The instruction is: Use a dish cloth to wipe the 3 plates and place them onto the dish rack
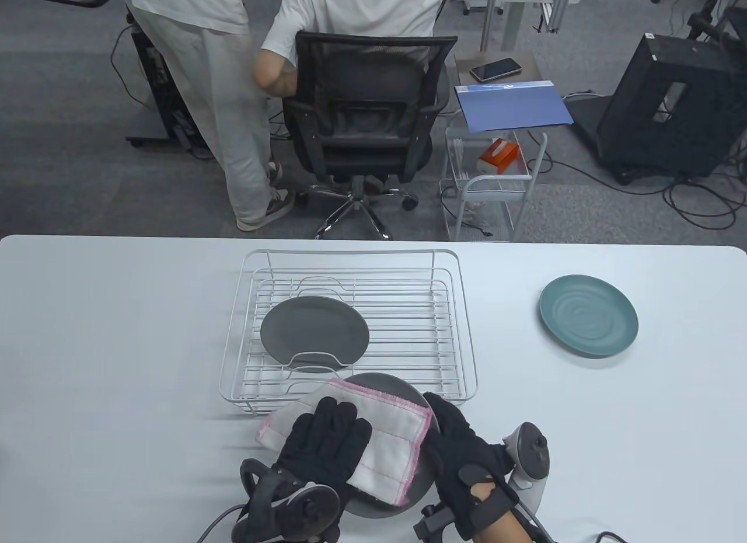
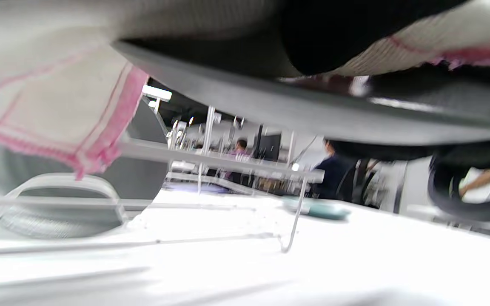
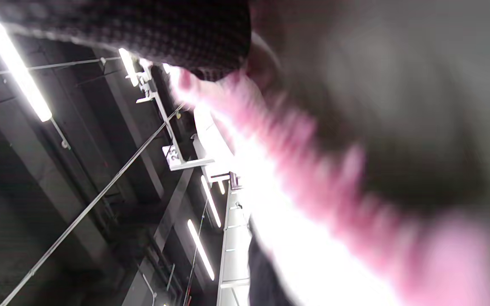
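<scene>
A grey plate (image 1: 392, 387) is held tilted over the table's near edge, just in front of the white wire dish rack (image 1: 461, 356). A white dish cloth with pink edging (image 1: 388, 444) lies across its face. My left hand (image 1: 327, 441) presses flat on the cloth with straight fingers. My right hand (image 1: 461, 444) grips the plate's right rim. Another grey plate (image 1: 315, 331) lies in the rack. A teal plate (image 1: 588, 315) sits on the table at the right. The left wrist view shows the cloth (image 2: 49, 97) hanging over the held plate (image 2: 270, 106). The right wrist view is blurred.
The white table (image 1: 117, 333) stretches left and right of the rack. Beyond its far edge stand a black office chair (image 1: 365, 117), two people and a small wire trolley (image 1: 496, 181).
</scene>
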